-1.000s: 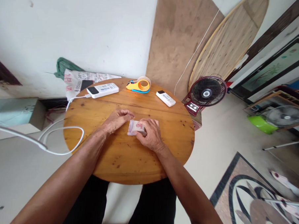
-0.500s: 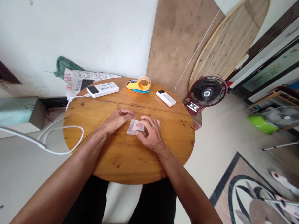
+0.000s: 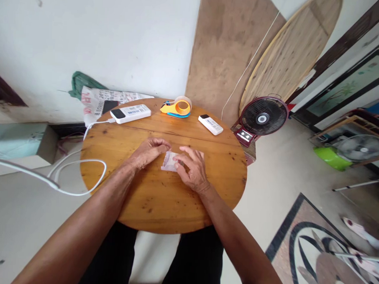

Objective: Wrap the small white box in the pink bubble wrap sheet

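Note:
A small pale packet (image 3: 167, 163) with red print and a purplish edge lies flat on the round wooden table (image 3: 168, 204). My left hand (image 3: 150, 152) rests at its upper left corner, thumb and fingers pressed together; whatever they pinch is too small to make out. Over the packet's right part is my right hand (image 3: 192, 169), fingers apart and bent, with the thumb and index finger above the print. Whether these fingertips touch the packet I cannot tell. The right hand hides the packet's right end.
Along the table's far side are a white power bank (image 3: 132, 114) with a cable (image 3: 99, 121), an orange tape dispenser (image 3: 176, 107) and a second white power bank (image 3: 210, 124). A dark red fan (image 3: 262, 118) stands beyond the right edge.
My right thumb and index finger have shifted and lifted from the packet's right side, covering more of its red print. My left hand and the packet have stayed put.

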`<state>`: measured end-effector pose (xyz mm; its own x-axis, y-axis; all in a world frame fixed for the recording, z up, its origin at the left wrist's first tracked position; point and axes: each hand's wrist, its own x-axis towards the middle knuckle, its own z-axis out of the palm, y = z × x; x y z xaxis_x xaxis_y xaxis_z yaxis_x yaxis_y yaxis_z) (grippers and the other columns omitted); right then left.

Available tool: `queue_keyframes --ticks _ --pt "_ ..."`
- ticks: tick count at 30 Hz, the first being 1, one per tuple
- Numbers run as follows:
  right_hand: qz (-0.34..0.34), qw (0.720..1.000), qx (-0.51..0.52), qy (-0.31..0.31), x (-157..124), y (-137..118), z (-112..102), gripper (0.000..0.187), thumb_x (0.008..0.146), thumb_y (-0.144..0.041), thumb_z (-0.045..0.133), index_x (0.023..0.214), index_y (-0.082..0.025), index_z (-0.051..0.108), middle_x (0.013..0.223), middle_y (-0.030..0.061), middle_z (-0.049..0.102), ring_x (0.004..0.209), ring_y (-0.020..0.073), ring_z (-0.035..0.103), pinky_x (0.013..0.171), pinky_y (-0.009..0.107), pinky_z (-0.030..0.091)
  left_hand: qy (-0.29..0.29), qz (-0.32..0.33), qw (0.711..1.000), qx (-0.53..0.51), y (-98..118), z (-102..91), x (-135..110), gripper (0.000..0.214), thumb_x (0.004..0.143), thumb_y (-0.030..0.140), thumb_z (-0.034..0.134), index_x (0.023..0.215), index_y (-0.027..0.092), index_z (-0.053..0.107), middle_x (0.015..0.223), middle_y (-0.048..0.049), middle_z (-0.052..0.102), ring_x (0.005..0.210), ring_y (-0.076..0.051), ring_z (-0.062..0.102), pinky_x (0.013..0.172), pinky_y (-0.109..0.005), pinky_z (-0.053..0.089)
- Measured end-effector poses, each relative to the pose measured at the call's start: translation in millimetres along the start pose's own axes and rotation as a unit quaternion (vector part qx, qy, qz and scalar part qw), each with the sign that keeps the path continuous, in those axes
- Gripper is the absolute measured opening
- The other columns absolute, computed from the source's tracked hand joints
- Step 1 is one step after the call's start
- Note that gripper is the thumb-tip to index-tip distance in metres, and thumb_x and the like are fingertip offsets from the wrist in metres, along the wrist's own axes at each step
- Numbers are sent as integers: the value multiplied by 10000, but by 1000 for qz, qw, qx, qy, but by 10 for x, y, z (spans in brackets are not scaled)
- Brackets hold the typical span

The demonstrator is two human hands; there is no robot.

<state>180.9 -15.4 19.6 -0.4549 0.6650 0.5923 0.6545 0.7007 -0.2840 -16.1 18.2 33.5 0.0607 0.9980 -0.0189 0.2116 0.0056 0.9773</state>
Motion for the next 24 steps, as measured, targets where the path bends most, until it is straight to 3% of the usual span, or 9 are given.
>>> queue_keyframes --ticks 10,19,24 --pt "26 999 19 20 -25 16 -19 317 914 -306 455 1162 -194 618 1295 89 566 1160 211 532 1005 373 352 -2 -10 1000 10 8 -9 -19 306 604 433 652 765 183 724 719 -10 702 715 -196 611 668 -280 459" --pt "24 999 -9 -33 2 -7 1 283 917 -322 482 1112 -254 675 1351 66 531 1207 228 493 1015 401 340 2 -5 1000 4 -10 -2 -6 286 606 424 671 748 182 728 718 -14 707 738 -205 626 666 -276 468" --pt "49 999 16 1 -13 25 3 340 929 -311 458 1226 -223 597 1334 80 550 1207 210 510 1032 377 337 -6 -6 1000 -6 -2 -8 -17 288 616 416 673 764 175 727 723 -11 711 702 -189 617 664 -271 461"
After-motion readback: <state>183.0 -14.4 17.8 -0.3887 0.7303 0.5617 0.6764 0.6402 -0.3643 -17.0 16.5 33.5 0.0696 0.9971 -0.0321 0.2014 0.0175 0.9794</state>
